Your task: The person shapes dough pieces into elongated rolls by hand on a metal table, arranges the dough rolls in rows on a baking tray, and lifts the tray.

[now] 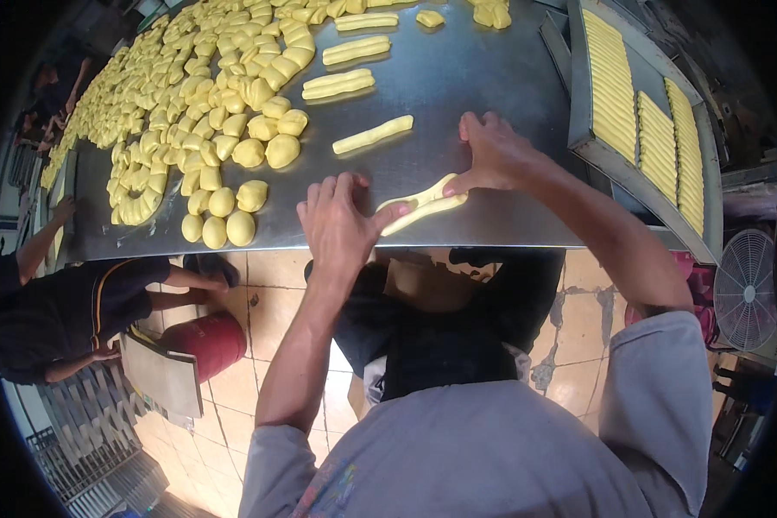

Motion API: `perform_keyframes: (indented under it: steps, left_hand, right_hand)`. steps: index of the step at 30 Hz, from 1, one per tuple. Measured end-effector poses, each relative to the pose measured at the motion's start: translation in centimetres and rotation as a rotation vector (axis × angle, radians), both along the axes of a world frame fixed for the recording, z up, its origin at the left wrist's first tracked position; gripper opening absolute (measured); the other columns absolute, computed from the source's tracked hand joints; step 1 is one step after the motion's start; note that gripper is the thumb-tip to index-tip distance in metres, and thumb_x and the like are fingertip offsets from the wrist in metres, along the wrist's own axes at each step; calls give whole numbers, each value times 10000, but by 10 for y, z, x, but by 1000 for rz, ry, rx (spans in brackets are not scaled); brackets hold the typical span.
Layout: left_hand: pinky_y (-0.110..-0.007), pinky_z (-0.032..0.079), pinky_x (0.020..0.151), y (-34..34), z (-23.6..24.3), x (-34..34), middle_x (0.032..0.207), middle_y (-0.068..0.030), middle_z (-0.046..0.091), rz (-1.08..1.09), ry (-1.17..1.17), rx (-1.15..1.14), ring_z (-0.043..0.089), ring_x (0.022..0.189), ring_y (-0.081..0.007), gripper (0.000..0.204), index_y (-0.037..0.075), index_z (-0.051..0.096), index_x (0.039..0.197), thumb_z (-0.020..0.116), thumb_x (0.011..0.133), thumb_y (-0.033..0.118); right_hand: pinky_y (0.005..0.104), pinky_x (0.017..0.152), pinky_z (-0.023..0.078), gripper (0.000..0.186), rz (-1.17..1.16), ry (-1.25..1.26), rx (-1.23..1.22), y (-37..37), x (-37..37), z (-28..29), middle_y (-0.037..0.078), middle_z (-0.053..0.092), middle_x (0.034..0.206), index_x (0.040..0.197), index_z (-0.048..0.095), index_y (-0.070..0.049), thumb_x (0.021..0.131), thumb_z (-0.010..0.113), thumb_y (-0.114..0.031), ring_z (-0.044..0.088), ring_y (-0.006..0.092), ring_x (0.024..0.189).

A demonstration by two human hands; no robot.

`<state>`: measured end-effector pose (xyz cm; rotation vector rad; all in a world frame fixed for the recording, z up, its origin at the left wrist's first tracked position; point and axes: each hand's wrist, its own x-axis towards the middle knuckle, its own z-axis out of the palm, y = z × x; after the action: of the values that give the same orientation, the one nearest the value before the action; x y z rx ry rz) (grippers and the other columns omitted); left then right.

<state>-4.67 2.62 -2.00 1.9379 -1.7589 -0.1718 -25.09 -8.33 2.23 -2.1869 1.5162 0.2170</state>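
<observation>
A pale yellow strip of dough lies near the front edge of the metal table, with a hollow pressed along its middle and raised sides. On its left end rests the thumb of my left hand, the other fingers apart and bent over the tabletop. My right hand has its thumb on the strip's right end, while its fingers spread away toward the far side. Just beyond lies a plain dough strip. Farther back are several folded dough strips, among them one folded strip.
Dough balls and a large mass of dough pieces cover the table's left side. At right stands a metal tray with rows of shaped dough. Another person is at the left, near a red container. A fan stands right.
</observation>
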Motion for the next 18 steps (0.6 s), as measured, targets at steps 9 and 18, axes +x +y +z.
perform_keyframes:
  steps: [9,18]
  left_hand:
    - [-403,458,669,-10,6,19,692,-129,609,-36,23,72,590,727,-310,558,10,608,778,789,623,515]
    - [-398,466,704,-14,18,5,824,-131,618,-109,-51,131,584,798,-306,608,3,600,836,786,603,533]
  right_hand:
    - [649,958,275,1125,-98,63,3,-26,-4,-12,270,300,1371,1281,378,-35,475,748,-727,238,424,1312]
    - [496,889,392,824,31,94,-202,9,19,-17,176,487,1109,1069,512,-43,561,762,-642,457,326,1122]
